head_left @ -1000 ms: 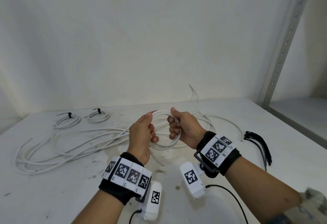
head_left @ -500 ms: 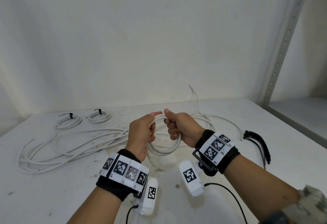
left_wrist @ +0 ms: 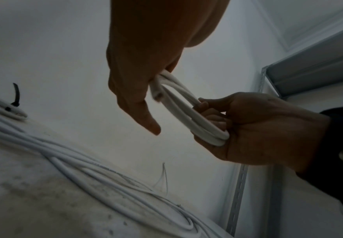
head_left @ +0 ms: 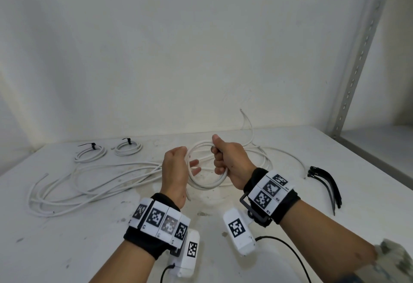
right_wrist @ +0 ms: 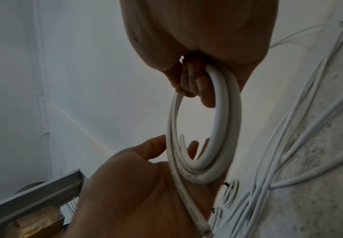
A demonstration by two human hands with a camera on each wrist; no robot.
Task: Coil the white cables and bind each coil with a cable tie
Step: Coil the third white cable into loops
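- Our right hand (head_left: 230,160) has its fingers curled tight round one side of the white cable coil (head_left: 207,184), thumb on top, lifted above the bench (head_left: 67,238).
- Our left hand (head_left: 175,171) meets the opposite side of that coil with fingers loosely extended; the coil lies across the palm, and the wrist views do not settle whether it truly pinches the strands.
- A loose cable end (right_wrist: 193,214) trails out of the coil past the left palm.
- Left of our left hand, the uncoiled white cables (head_left: 89,180) sprawl over the bench.
- Beyond them, farther left, lie 2 finished coils (head_left: 90,153), each bound with a black tie.
- Right of our right hand lies a bunch of black cable ties (head_left: 326,184).
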